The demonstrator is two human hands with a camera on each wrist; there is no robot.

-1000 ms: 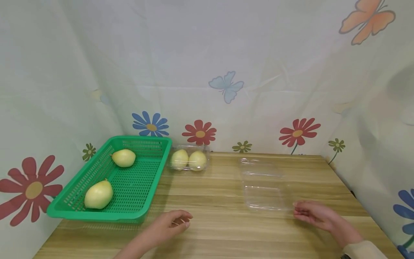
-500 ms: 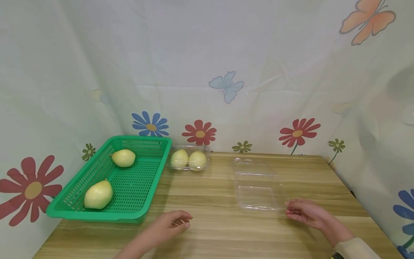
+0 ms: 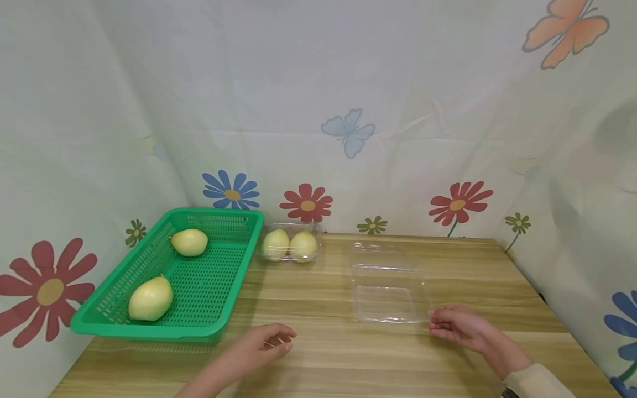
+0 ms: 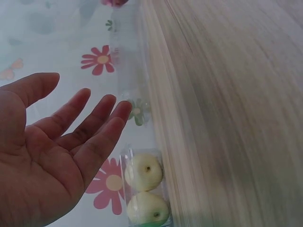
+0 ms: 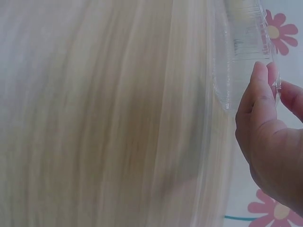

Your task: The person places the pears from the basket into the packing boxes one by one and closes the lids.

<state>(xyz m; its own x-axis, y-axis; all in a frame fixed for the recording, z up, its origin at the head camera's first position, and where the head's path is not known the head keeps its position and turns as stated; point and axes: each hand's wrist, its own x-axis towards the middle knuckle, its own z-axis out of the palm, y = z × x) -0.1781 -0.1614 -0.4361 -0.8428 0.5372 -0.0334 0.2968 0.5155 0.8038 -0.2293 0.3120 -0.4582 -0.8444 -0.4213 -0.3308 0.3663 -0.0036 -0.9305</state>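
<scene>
Plainly, the right hand (image 3: 463,329) pinches the edge of a clear plastic container (image 3: 385,304) at its near right corner, thumb on one side and fingers on the other. That container is unfolded, its two halves one behind the other, over the right-hand part of the wooden surface (image 3: 318,359); I cannot tell whether all of it rests on the wood. The left hand (image 3: 259,345) holds nothing, its fingers loosely bent and spread, near the close right corner of a green basket (image 3: 244,271).

Such markings as show are printed pictures on the backdrop (image 3: 298,72): flowers (image 3: 307,204) and butterflies (image 3: 350,132). Something dark at the right sleeve (image 3: 537,382) is cut off, too little seen to read.

Along the backdrop runs the surface's far edge, while the right edge slants outward toward the person, well apart from the container. A broad strip of wood lies between basket and container, and more in front of both hands. Just beside the basket's far right corner, a clear box (image 3: 291,226) encloses two pale yellow fruits (image 3: 276,245). Inside the basket two loose fruits (image 3: 151,299) lie toward its left side, apart from each other.
</scene>
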